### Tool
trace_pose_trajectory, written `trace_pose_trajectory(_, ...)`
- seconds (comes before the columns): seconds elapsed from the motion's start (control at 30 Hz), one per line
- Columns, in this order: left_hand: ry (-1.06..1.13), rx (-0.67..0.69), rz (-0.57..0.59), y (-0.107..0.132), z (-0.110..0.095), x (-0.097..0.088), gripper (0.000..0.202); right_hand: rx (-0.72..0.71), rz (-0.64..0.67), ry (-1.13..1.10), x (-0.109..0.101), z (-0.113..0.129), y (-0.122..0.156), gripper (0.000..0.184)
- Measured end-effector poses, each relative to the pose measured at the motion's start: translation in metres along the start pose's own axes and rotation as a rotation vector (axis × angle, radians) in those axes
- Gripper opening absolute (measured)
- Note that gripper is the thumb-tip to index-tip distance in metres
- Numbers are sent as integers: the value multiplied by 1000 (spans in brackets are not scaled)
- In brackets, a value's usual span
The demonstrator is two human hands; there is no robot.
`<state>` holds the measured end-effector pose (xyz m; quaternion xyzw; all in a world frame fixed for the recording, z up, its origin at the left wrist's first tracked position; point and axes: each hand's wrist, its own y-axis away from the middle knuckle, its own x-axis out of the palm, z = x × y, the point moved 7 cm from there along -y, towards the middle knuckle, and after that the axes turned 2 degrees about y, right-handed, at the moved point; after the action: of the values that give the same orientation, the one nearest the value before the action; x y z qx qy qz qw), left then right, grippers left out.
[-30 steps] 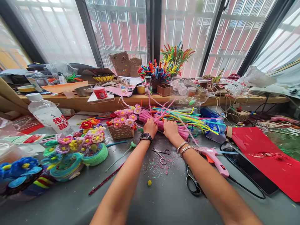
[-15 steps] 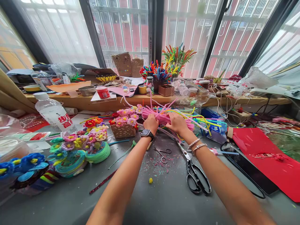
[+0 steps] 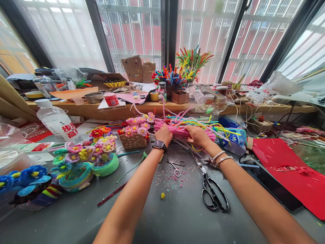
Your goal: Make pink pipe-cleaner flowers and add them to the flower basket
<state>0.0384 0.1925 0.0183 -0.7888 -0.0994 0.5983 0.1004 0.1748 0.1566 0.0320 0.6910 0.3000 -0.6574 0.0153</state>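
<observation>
A thick bundle of pink pipe cleaners [image 3: 179,129] lies across the back of the table, with yellow, green and other coloured ones among and behind it. My left hand [image 3: 164,135], wearing a watch, is closed round the bundle's left part. Farther along to the right, my right hand [image 3: 198,136] grips the same bundle with its fingers curled over it; the fingertips are partly hidden. Just left of my left hand stands a patterned box [image 3: 133,142] holding pink pipe-cleaner flowers [image 3: 135,126].
Small scissors [image 3: 176,166] and large black-handled shears [image 3: 212,189] lie in front of the bundle. Flower pots [image 3: 105,165] and a water bottle [image 3: 57,118] stand left. A phone [image 3: 273,184] and red sheet [image 3: 291,169] lie right. The windowsill [image 3: 142,108] carries jars and craft supplies.
My right hand has shifted right along the bundle, away from my left hand, and the gap between them is wider. Pliers now show beside my right wrist. My left hand has barely moved.
</observation>
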Motion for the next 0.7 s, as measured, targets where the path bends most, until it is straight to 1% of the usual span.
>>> trace_pose_trajectory(0.1,0,-30,18,-3,9,-1,33,-3,21,15,2,-7,1,31)
trace_pose_trajectory(0.2,10,-69,26,-8,22,-4,35,10,29,34,1,-13,4,24)
trace_pose_trajectory(0.37,40,-132,23,-12,43,-6,32,37,33,43,4,-23,8,22)
trace_pose_trajectory(0.53,81,-153,27,-10,48,-5,27,82,32,31,13,-35,9,24)
trace_pose_trajectory(0.7,131,-166,38,-10,51,-6,22,106,41,8,17,-42,9,28)
